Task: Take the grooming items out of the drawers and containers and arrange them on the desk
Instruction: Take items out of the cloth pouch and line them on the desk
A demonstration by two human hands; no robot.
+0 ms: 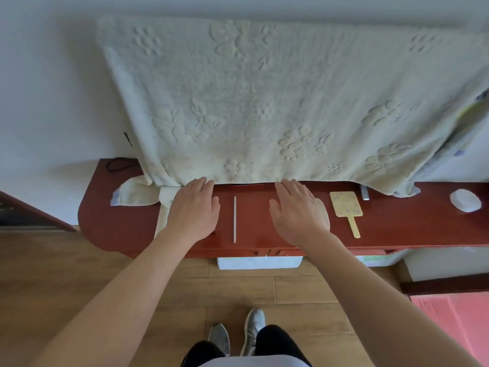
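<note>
Both my hands hover flat over the red-brown desk [397, 229], palms down, fingers apart and holding nothing. My left hand [194, 207] is beside a thin white stick [234, 219] that lies straight on the desk. My right hand [299, 210] partly covers a pale rounded item [326, 215] underneath it. Right of that lies a cream hand mirror [346, 207] with its handle toward me. A white oval object [465, 200] sits at the desk's far right. A small silver item [365, 193] pokes out from under the blanket edge.
A large cream embossed blanket [264, 102] hangs over the back of the desk, its knotted corner [140, 193] lying on the left part. A black cable [119, 165] lies at the back left. A white box [259, 262] stands under the desk. Pink bedding [455, 319] shows at right.
</note>
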